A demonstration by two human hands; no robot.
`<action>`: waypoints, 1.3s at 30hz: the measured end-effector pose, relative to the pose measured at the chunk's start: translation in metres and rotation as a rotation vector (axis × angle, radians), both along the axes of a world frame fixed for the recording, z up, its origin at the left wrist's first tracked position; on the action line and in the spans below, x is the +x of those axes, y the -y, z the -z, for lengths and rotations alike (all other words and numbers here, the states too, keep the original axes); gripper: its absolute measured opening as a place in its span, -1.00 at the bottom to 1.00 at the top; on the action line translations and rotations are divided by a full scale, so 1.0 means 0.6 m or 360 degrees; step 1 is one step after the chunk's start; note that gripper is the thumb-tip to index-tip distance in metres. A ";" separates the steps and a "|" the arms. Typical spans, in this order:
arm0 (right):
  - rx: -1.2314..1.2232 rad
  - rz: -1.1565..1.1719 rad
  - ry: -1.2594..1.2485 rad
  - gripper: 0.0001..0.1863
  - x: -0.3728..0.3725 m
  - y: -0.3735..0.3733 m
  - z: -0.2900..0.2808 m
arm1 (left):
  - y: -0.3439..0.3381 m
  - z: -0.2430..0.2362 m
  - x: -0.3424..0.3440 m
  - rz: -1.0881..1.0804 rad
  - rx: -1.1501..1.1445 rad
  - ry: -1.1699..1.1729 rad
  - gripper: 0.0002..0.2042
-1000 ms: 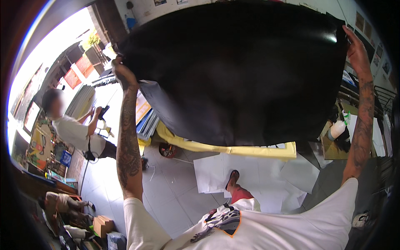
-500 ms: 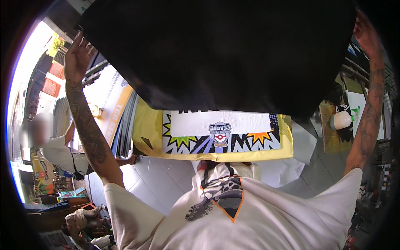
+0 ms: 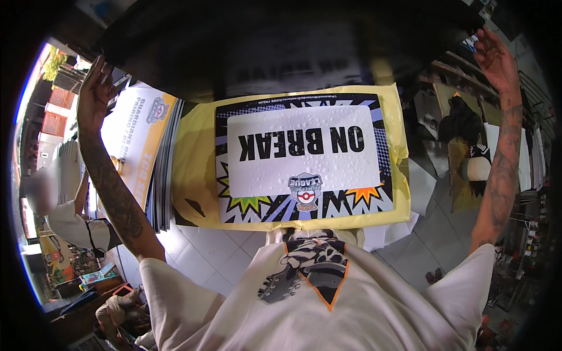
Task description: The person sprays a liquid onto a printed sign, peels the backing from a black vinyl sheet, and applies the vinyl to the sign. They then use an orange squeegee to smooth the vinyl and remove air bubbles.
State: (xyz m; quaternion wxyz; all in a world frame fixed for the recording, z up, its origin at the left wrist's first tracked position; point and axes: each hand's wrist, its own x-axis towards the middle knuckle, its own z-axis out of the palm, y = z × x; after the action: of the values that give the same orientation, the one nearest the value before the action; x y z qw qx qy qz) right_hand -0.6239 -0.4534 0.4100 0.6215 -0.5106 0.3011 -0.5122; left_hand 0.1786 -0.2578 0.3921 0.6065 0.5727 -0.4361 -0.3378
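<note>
A large glossy black sheet is raised at the far side, its surface dimly reflecting the sign below. My left hand grips its left edge, and my right hand holds its right corner with the fingertips; the sheet partly hides both grips. Below it, a printed sign with a white panel, black lettering and colourful starburst borders lies upside down to me. Clear droplets or bubbles dot the panel. Under the sign is a yellow paper-covered board, wrinkled and torn at its edges.
A stack of printed boards stands left of the yellow board. To the right are a whitish bottle, partly behind my forearm, and loose white paper. A person in a white shirt is at the left; another person is at lower left.
The black sheet has moved away from me and tilted, uncovering the sign's lettering and upper border. My left hand has moved slightly down and left; my right hand has moved inward.
</note>
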 end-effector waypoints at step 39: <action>0.0308 0.0032 -0.0137 -0.89 0.130 0.171 0.024 | 0.249 0.040 -0.003 -0.0216 0.0065 0.0245 -0.51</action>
State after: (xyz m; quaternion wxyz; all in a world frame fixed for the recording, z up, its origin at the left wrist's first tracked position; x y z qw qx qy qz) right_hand -0.5459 -0.5561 0.3956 0.6493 -0.4665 0.3807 -0.4646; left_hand 0.1771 -0.4073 0.3684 0.5809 0.6374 -0.4345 -0.2597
